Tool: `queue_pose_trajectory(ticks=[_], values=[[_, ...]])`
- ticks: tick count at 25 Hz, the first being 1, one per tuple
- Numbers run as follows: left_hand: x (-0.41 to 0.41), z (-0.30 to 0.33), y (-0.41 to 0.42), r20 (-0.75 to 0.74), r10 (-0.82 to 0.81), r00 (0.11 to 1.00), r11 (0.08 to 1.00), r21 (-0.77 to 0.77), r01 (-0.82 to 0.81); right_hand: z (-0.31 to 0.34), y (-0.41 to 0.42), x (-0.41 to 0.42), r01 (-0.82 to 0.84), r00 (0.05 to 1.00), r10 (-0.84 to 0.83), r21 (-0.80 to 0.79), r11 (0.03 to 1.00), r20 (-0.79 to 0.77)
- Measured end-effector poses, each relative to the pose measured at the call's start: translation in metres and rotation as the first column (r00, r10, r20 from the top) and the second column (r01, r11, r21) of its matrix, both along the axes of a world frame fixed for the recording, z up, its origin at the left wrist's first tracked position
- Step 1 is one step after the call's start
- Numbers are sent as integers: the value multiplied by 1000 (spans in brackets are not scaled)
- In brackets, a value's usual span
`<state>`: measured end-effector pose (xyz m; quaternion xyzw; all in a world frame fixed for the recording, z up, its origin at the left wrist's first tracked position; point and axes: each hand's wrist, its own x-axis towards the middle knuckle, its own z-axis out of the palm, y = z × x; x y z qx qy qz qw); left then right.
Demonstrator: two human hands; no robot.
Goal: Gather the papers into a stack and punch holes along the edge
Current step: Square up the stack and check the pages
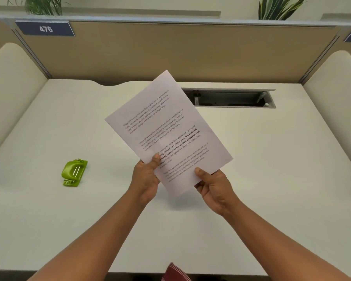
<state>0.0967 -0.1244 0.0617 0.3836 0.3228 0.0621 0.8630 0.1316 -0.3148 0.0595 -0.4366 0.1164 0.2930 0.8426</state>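
Observation:
Both hands hold up a stack of printed white papers (166,122) above the middle of the white desk (272,169), tilted with its top leaning left. My left hand (146,177) pinches the lower left edge, thumb on the front. My right hand (213,187) grips the bottom right corner, thumb on the printed side. How many sheets are in the stack I cannot tell. A green hole punch (74,173) lies on the desk to the left, well apart from both hands.
An open cable slot (231,97) is sunk into the desk behind the papers. Beige partition walls (170,53) close the desk at the back and both sides. A number plate reading 476 (46,29) hangs at the top left. Plants stand behind the partition.

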Motion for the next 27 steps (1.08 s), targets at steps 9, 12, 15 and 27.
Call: queue_pose_trajectory(ticks=[9,12,15,27], values=[[0,-9,-2,-41,-63,997,997,-47,61,3,7,8,24,988,5,-192,981,153],[1,-10,25,-119,-48,992,995,84,58,6,-13,24,-10,976,80,-325,946,203],[4,-6,73,-80,65,995,969,244,-43,11,-38,36,-58,952,183,-440,896,246],[-1,3,89,-42,-380,924,791,504,347,19,-59,34,-68,887,328,-612,788,324]])
